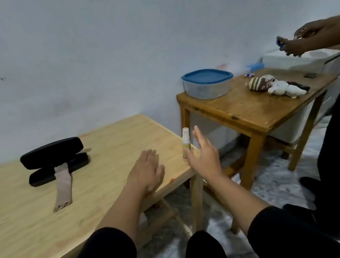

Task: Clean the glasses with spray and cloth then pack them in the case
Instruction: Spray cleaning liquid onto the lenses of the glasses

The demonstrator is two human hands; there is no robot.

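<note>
**Hands staged at the table corner; glasses not seen on the table**

With neither hand yet holding anything, the step in hand is judged to be the reach for the spray. Nearest the camera, two forearms in black sleeves are extended over the pale, matte plywood table [48,223], its grain and a few scuffs visible. The left hand [146,171] is laid palm down near the table's right edge, fingers straight and relaxed, nothing grasped; it is judged to be steadying. The right hand [204,156] is held edge-on just beside the small white plastic spray bottle with a yellow-green label [186,143], fingers extended and released; whether the thumb touches the bottle cannot be told. The bottle is stood upright close to the corner, presumably for easy reach.

Further left, the black hard-shell oblong glasses case [54,161] is left open, lid propped up, so that packing can follow cleaning. A soft, beige, strip-shaped cloth [63,187] is draped from the case onto the table. Glasses cannot be made out inside the case.

Beyond, on a darker varnished wooden side table [247,111], a clear plastic tub with a blue lid [207,84] and plush toys [276,87] are seen. At far right, a second person's hands [307,39] are holding a small dark item, not identifiable.
</note>
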